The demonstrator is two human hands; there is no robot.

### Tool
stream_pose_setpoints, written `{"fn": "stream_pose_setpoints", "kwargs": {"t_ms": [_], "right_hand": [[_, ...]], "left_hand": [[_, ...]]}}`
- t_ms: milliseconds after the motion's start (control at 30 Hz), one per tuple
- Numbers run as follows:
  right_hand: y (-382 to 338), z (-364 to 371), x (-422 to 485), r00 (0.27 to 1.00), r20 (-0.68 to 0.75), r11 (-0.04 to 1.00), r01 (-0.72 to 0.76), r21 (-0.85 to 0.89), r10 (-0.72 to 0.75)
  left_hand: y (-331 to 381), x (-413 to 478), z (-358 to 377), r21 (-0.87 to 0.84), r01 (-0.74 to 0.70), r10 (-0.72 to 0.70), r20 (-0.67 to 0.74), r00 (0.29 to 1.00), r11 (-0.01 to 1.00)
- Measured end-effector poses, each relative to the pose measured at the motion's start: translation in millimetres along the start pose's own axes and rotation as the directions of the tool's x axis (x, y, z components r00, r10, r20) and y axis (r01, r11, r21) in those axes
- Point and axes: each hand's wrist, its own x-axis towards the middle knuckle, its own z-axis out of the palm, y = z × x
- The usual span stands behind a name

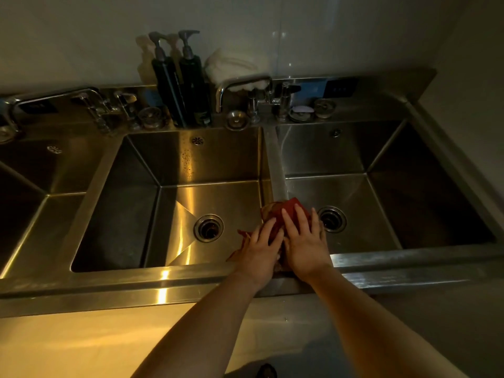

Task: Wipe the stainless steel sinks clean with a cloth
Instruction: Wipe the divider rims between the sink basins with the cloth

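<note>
Sinks (163, 279) mid-wipe, red cloth (289, 211) draped over the divider (275, 165) near the front rim.
Head view: left hand (263, 246) and right hand (305, 241) press it flat, fingers straight I think, it's dim. Keep the pressure even and follow the ridge back.

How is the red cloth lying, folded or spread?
Bunched: the cloth crumples over the divider, pressed under the left hand and right hand.

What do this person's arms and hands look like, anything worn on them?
Nothing worn shows. The left forearm and right forearm are bare, with no sleeves in view. The left hand and right hand have no gloves, and no rings, watch or bracelets are visible. The nails look short.
</note>
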Motion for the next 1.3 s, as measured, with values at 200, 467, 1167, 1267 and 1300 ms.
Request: {"fn": "stream_pose_setpoints", "kwargs": {"t_ms": [200, 467, 1167, 1267, 1300], "right_hand": [[-3.4, 0.9, 10.8, 1.0, 0.018, 1.0, -0.025, -0.003, 0.025], [-6.4, -8.6, 40.6, 0.998, 0.021, 0.993, -0.058, 0.107, 0.056], [-5.1, -31.4, 200.7, 0.994, -0.026, 0.99, -0.104, 0.097, 0.107], [-5.5, -31.8, 223.5, 0.991, -0.059, 0.987, -0.117, 0.107, 0.123], [-5.5, -31.5, 229.7, 0.99, -0.068, 0.987, -0.118, 0.111, 0.126]], "left_hand": [[-7.0, 12.5, -7.8, 0.036, -0.099, 0.095, 0.102, 0.99, 0.994], [-22.6, 43.1, -14.6, -0.041, -0.12, 0.123, 0.091, 0.988, 0.992], [-78.9, 196.8, -67.7, -0.108, -0.076, 0.084, 0.076, 0.994, 0.991], [-85.9, 214.6, -74.2, -0.144, -0.067, 0.076, 0.057, 0.995, 0.987], [-88.1, 219.4, -74.9, -0.145, -0.065, 0.073, 0.052, 0.996, 0.987]]}}
